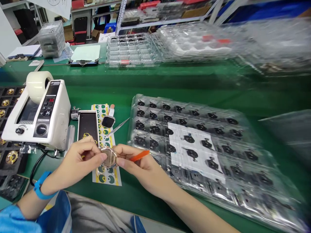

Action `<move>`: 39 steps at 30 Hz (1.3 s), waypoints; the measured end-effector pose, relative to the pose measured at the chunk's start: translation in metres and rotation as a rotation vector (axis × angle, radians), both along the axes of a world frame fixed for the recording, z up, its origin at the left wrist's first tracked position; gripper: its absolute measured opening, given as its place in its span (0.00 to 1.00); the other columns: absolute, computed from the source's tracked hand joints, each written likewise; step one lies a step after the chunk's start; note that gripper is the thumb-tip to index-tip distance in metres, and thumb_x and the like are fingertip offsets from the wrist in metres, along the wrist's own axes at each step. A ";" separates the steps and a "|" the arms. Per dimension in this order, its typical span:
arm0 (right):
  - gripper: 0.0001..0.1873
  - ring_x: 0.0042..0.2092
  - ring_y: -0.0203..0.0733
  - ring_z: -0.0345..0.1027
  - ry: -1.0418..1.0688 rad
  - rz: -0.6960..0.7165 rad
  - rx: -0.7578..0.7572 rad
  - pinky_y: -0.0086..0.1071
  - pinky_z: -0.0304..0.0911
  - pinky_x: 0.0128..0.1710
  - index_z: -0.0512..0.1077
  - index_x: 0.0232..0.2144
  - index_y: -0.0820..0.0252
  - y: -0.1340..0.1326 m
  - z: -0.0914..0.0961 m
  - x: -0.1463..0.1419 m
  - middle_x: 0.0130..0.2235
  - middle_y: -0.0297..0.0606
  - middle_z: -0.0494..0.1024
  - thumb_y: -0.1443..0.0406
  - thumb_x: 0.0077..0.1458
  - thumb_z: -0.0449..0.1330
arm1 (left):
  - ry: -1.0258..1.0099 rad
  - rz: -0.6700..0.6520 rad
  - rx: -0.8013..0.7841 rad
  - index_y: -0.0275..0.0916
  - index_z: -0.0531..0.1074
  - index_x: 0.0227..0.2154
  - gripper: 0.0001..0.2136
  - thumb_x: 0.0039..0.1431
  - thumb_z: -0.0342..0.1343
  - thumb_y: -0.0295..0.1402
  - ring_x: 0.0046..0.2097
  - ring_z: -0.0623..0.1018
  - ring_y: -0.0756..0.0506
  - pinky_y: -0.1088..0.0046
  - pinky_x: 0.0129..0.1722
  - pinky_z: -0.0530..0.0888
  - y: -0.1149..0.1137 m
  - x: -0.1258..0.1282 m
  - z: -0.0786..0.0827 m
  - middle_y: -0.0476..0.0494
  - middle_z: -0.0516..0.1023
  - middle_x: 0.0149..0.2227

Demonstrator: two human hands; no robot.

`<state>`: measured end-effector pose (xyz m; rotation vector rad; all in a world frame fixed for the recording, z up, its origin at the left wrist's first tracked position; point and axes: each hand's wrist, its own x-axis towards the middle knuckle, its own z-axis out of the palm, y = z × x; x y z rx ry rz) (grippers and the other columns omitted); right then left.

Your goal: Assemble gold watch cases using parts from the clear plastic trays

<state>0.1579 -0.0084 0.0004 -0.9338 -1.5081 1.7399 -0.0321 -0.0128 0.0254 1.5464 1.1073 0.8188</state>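
Observation:
My left hand [81,158] and my right hand [136,165] meet over the green mat and pinch a round rose-gold watch case [109,157] between their fingertips. My right hand also carries a thin orange stick [139,155] that points right. Just beneath the hands lies a white strip of yellow-and-green stickers [107,176]. A black square watch [108,121] and metal tweezers [119,127] rest just beyond the hands.
A white tape dispenser [36,113] stands at left, with a black tray [87,124] beside it. Clear blister trays of black parts [206,145] fill the right. Dark trays of gold parts [7,106] sit at far left. More clear trays [132,50] lie at the back.

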 end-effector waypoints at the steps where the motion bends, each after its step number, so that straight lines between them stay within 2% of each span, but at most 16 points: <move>1: 0.21 0.30 0.38 0.60 0.001 0.000 -0.006 0.31 0.57 0.31 0.67 0.26 0.58 0.000 0.000 0.000 0.26 0.34 0.67 0.47 0.56 0.57 | 0.000 0.004 0.001 0.38 0.66 0.19 0.13 0.59 0.55 0.32 0.28 0.60 0.50 0.72 0.27 0.57 0.000 0.000 0.000 0.52 0.59 0.24; 9: 0.18 0.31 0.38 0.61 0.010 -0.004 -0.012 0.31 0.58 0.33 0.67 0.27 0.59 -0.001 -0.001 -0.001 0.27 0.34 0.68 0.50 0.57 0.57 | 0.075 0.052 0.101 0.38 0.64 0.19 0.13 0.58 0.54 0.30 0.26 0.61 0.51 0.74 0.24 0.57 -0.002 0.005 -0.003 0.53 0.59 0.24; 13: 0.18 0.29 0.37 0.56 -0.051 -0.043 0.024 0.30 0.53 0.28 0.66 0.26 0.58 -0.004 -0.004 -0.001 0.25 0.32 0.63 0.50 0.58 0.56 | 0.257 0.112 0.268 0.38 0.63 0.20 0.12 0.57 0.55 0.28 0.26 0.62 0.52 0.75 0.24 0.59 -0.007 0.008 -0.003 0.53 0.60 0.25; 17: 0.19 0.29 0.37 0.57 -0.063 -0.055 0.042 0.30 0.53 0.27 0.65 0.26 0.58 -0.004 -0.006 0.000 0.26 0.33 0.63 0.50 0.58 0.55 | 0.455 0.238 0.482 0.38 0.63 0.23 0.11 0.58 0.58 0.29 0.26 0.63 0.51 0.74 0.26 0.61 -0.008 0.002 -0.001 0.53 0.60 0.26; 19: 0.19 0.29 0.37 0.57 -0.062 -0.050 0.052 0.30 0.53 0.27 0.66 0.27 0.59 -0.003 -0.005 0.000 0.26 0.33 0.64 0.50 0.59 0.55 | 0.401 0.303 0.576 0.38 0.66 0.26 0.07 0.58 0.58 0.26 0.30 0.67 0.50 0.74 0.29 0.65 -0.008 -0.001 -0.001 0.51 0.63 0.29; 21: 0.19 0.29 0.37 0.58 -0.054 -0.039 0.055 0.30 0.54 0.27 0.67 0.27 0.59 -0.003 -0.005 0.000 0.26 0.33 0.65 0.49 0.59 0.55 | 0.274 0.297 0.632 0.38 0.71 0.31 0.04 0.58 0.57 0.23 0.38 0.72 0.49 0.73 0.36 0.70 -0.007 -0.001 -0.002 0.47 0.68 0.35; 23: 0.20 0.29 0.37 0.59 -0.038 -0.030 0.062 0.30 0.56 0.27 0.68 0.27 0.59 -0.003 -0.004 0.001 0.26 0.34 0.66 0.49 0.58 0.56 | 0.169 0.211 0.604 0.40 0.75 0.34 0.06 0.59 0.57 0.22 0.45 0.74 0.47 0.70 0.43 0.73 -0.008 0.002 -0.004 0.43 0.71 0.43; 26: 0.21 0.30 0.38 0.62 -0.028 -0.036 0.071 0.30 0.59 0.29 0.68 0.26 0.59 -0.005 -0.005 0.001 0.27 0.35 0.68 0.48 0.58 0.56 | 0.081 0.086 0.488 0.41 0.78 0.37 0.08 0.59 0.58 0.23 0.48 0.76 0.45 0.69 0.43 0.75 -0.011 0.009 -0.010 0.40 0.71 0.49; 31: 0.23 0.30 0.38 0.62 -0.012 -0.018 0.032 0.30 0.61 0.30 0.67 0.25 0.59 -0.007 -0.006 0.000 0.27 0.35 0.69 0.46 0.56 0.57 | 0.039 0.046 0.410 0.41 0.78 0.40 0.09 0.57 0.59 0.24 0.54 0.74 0.41 0.69 0.44 0.76 -0.013 0.011 -0.017 0.37 0.72 0.52; 36: 0.22 0.31 0.37 0.61 0.096 0.039 -0.052 0.30 0.60 0.33 0.69 0.28 0.60 -0.004 -0.006 -0.003 0.27 0.33 0.67 0.46 0.55 0.59 | 0.075 0.010 0.424 0.41 0.77 0.42 0.13 0.53 0.59 0.23 0.55 0.74 0.39 0.62 0.51 0.74 -0.010 0.008 -0.016 0.37 0.72 0.54; 39: 0.21 0.33 0.36 0.61 0.191 0.051 -0.120 0.30 0.60 0.37 0.69 0.30 0.60 -0.003 -0.006 -0.004 0.29 0.33 0.68 0.47 0.54 0.61 | 0.128 0.007 0.444 0.43 0.76 0.43 0.16 0.52 0.59 0.22 0.55 0.74 0.38 0.59 0.52 0.74 -0.010 0.007 -0.016 0.36 0.72 0.55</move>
